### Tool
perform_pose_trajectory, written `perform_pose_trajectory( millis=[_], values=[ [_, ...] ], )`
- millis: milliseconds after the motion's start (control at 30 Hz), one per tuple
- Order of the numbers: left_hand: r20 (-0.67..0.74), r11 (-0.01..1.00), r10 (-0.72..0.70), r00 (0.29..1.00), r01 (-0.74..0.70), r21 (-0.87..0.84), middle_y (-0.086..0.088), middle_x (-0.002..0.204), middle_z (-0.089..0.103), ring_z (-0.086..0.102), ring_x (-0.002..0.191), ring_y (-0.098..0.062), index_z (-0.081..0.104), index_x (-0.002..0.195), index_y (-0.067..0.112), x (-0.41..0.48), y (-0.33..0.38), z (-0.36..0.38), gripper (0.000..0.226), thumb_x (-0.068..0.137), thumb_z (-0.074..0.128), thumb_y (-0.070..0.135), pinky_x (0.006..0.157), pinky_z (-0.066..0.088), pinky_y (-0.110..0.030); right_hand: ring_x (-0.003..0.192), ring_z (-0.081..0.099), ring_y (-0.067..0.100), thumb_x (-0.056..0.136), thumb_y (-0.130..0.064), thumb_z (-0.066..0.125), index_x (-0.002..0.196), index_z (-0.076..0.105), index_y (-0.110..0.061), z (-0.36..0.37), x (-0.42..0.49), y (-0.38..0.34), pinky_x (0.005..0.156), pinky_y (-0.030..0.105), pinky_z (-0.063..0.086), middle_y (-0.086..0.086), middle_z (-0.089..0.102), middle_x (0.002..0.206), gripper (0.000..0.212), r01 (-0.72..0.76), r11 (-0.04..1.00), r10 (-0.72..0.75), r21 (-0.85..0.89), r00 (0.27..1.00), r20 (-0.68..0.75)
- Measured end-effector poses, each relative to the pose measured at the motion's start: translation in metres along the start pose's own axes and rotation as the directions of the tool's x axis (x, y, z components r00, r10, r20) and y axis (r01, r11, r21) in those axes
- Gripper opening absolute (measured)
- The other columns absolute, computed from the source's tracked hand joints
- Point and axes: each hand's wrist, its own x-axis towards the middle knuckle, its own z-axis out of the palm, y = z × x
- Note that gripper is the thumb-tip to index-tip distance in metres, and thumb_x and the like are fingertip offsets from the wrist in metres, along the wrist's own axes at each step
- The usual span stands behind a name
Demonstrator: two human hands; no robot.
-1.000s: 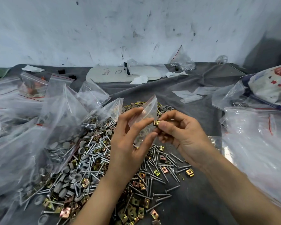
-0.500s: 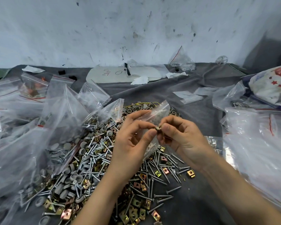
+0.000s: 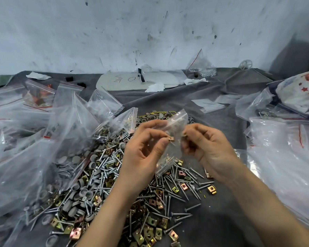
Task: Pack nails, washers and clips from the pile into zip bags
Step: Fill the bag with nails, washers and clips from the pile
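Bag (image 3: 176, 122) held above pile (image 3: 103, 175), few nails (image 3: 165, 163) inside. Left hand (image 3: 146, 152) pinches clip (image 3: 171, 139) at bag mouth; right hand (image 3: 209, 148) pinches bag edge. Filled bags (image 3: 34, 139) lie left; most of pile looks unpacked.

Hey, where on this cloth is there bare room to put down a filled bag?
Bare cloth lies between the pile and the right-hand bags, and behind the pile up to the white board. The left is crowded with zip bags.
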Motion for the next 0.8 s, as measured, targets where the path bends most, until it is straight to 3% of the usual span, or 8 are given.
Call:
perform_pose_trajectory(
  millis=[67, 133, 267, 367, 467, 600, 800],
  values=[
    [-0.082, 1.000, -0.013, 0.997, 0.013, -0.004, -0.001, 0.122, 0.058, 0.061, 0.111, -0.011, 0.062, 0.092, 0.016, 0.002, -0.003, -0.007, 0.014, 0.092, 0.058, 0.003, 0.085, 0.052, -0.017, 0.058, 0.060, 0.010, 0.068, -0.021, 0.066, 0.074, 0.068, -0.013, -0.013, 0.002, -0.010, 0.056, 0.021, 0.050, 0.002, 0.066, 0.062, 0.011, 0.062, 0.992, -0.073, -0.109, 0.992, -0.105],
    [-0.123, 0.999, 0.003, 0.992, 0.001, 0.034, 0.001, 0.121, 0.059, 0.061, 0.111, -0.008, 0.061, 0.093, 0.018, 0.004, -0.006, -0.010, 0.023, 0.092, 0.054, -0.004, 0.086, 0.051, -0.015, 0.056, 0.061, 0.012, 0.071, -0.013, 0.063, 0.079, 0.061, -0.008, -0.023, 0.001, -0.018, 0.053, 0.020, 0.051, 0.005, 0.067, 0.064, 0.009, 0.056, 0.994, -0.068, -0.096, 0.990, -0.127],
    [-0.061, 0.990, 0.095, 0.994, -0.088, 0.108, 0.000, 0.120, 0.058, 0.060, 0.117, -0.013, 0.061, 0.095, 0.023, 0.002, -0.012, -0.003, 0.012, 0.090, 0.061, 0.012, 0.094, 0.050, -0.022, 0.048, 0.057, 0.012, 0.070, -0.005, 0.062, 0.086, 0.063, -0.007, -0.018, -0.009, -0.014, 0.045, 0.017, 0.047, 0.012, 0.065, 0.068, 0.016, -0.200, 0.980, 0.200, -0.011, 0.980, 0.007],
    [-0.044, 0.973, 0.163, 0.986, -0.153, 0.171, 0.002, 0.121, 0.058, 0.059, 0.118, -0.014, 0.061, 0.097, 0.027, 0.002, -0.014, -0.001, 0.009, 0.089, 0.056, 0.025, 0.093, 0.050, -0.024, 0.049, 0.056, 0.011, 0.071, -0.005, 0.063, 0.094, 0.069, -0.003, -0.001, -0.012, -0.003, 0.046, 0.016, 0.047, 0.011, 0.063, 0.067, 0.025, -0.259, 0.966, 0.260, -0.027, 0.963, 0.067],
    [-0.069, 0.974, 0.160, 0.985, -0.146, 0.176, 0.006, 0.120, 0.059, 0.059, 0.117, -0.015, 0.061, 0.096, 0.028, 0.002, -0.015, -0.003, 0.009, 0.089, 0.057, 0.027, 0.093, 0.051, -0.027, 0.046, 0.054, 0.008, 0.068, -0.007, 0.066, 0.086, 0.071, -0.003, 0.013, -0.010, 0.002, 0.044, 0.014, 0.044, 0.008, 0.063, 0.063, 0.019, -0.164, 0.986, 0.164, -0.010, 0.986, 0.000],
    [-0.071, 0.965, 0.184, 0.980, -0.167, 0.202, 0.006, 0.116, 0.060, 0.060, 0.113, -0.010, 0.062, 0.095, 0.027, 0.003, -0.014, -0.004, 0.008, 0.089, 0.057, 0.026, 0.089, 0.051, -0.023, 0.047, 0.058, 0.011, 0.080, 0.003, 0.065, 0.087, 0.070, -0.004, 0.019, -0.007, 0.002, 0.047, 0.018, 0.047, 0.005, 0.065, 0.061, 0.011, -0.002, 0.982, -0.008, -0.189, 0.999, -0.049],
    [-0.093, 0.945, 0.237, 0.967, -0.207, 0.251, 0.006, 0.113, 0.061, 0.060, 0.109, -0.007, 0.062, 0.096, 0.024, 0.003, -0.012, -0.003, 0.008, 0.091, 0.056, 0.022, 0.085, 0.048, -0.016, 0.050, 0.060, 0.012, 0.084, 0.002, 0.065, 0.090, 0.072, -0.011, 0.021, -0.010, 0.002, 0.051, 0.022, 0.051, 0.004, 0.065, 0.063, 0.016, 0.121, 0.945, -0.119, -0.304, 0.993, 0.028]
  ],
)
